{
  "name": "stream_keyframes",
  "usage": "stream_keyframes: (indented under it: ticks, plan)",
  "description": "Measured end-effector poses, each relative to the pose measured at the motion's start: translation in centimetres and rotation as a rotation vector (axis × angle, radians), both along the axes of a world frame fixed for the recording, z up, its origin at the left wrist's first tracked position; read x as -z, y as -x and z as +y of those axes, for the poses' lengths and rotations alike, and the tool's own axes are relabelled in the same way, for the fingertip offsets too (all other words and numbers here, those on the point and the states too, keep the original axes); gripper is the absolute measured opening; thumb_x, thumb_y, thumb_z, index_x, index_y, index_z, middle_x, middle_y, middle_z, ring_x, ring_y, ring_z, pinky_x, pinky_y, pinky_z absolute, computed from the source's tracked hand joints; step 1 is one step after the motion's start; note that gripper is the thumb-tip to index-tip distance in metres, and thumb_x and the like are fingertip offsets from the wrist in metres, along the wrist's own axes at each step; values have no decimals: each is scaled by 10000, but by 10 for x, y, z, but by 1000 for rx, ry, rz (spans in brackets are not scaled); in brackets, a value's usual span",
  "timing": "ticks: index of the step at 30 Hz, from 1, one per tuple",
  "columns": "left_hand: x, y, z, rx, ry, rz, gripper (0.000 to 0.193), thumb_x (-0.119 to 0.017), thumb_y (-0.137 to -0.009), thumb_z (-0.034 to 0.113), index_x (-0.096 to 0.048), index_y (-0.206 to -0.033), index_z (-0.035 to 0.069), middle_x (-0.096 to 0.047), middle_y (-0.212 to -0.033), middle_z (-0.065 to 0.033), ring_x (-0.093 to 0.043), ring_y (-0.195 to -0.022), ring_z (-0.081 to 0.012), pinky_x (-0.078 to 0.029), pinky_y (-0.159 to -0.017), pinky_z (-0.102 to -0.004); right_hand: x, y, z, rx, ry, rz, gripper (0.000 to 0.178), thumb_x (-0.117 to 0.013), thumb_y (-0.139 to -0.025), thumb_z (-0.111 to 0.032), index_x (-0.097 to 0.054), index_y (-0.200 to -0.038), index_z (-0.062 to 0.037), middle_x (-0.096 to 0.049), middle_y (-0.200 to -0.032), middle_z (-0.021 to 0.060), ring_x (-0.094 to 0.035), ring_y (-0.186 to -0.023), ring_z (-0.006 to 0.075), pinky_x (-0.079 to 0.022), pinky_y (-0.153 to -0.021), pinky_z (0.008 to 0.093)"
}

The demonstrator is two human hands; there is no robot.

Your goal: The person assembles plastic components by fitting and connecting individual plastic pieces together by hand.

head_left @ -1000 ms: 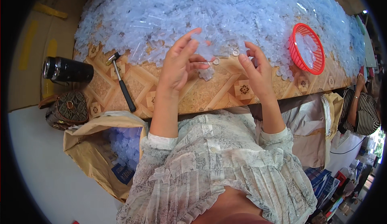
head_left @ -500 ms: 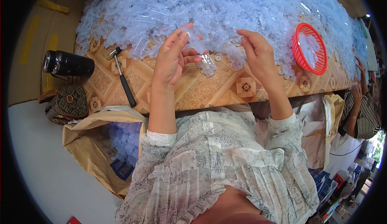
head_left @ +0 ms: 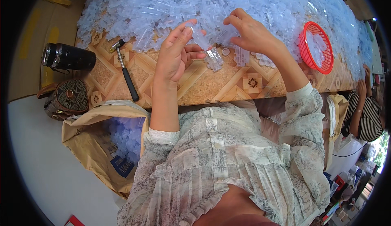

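My left hand (head_left: 177,49) is closed on a translucent plastic piece (head_left: 199,38), pinched between thumb and fingers. Just under its fingertips, a clear flat plastic piece (head_left: 214,60) lies at the table's patterned surface; whether the fingers touch it I cannot tell. My right hand (head_left: 254,32) hovers at the near edge of a wide heap of bluish translucent plastic pieces (head_left: 163,6), thumb and index finger apart, with nothing visible between them. Below its thumb is another clear ribbed piece (head_left: 242,57). A small round disc (head_left: 225,52) sits between the two pieces.
A red plastic basket (head_left: 304,49) holding translucent discs leans at the right. To the left lie a hammer (head_left: 128,77), a black flask (head_left: 75,59) and a patterned pouch (head_left: 67,100). A brown paper sack (head_left: 83,138) of plastic pieces stands below. A striped-sleeved person (head_left: 364,118) works far right.
My right hand has moved up and left over the heap's edge, its forearm now more slanted. The left hand keeps its hold on the plastic piece, nearly in place.
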State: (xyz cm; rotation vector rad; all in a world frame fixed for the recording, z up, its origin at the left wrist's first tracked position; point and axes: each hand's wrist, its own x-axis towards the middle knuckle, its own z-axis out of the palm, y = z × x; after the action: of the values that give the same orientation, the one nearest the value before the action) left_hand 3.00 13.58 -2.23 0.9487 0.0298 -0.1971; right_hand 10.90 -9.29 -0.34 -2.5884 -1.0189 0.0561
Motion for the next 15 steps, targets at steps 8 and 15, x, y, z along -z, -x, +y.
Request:
stream_keyframes:
  ticks: [8, 15]
  plan:
    - [4, -2, 0, -4, -1, 14, 449, -481, -964, 228, -375, -1323, -19, -596, -1120, -202, -682, -786, -267, -589, -627, -283, 5, 4, -13, 18, -102, -5, 314, -667, -742, -70, -517, -1018, -57, -550, -1017, 103, -569, -911, 317, -469, -757, 385]
    - [2, -2, -5, 27, -22, 12, 447, -474, -966, 231, -370, -1333, -2, -599, -1113, -193, -679, -822, -275, -585, -629, -288, 2, 8, -29, 189, -300, 384, 262, -655, -778, -93, -538, -1010, -60, -578, -891, 72, -564, -830, 181, -465, -750, 302]
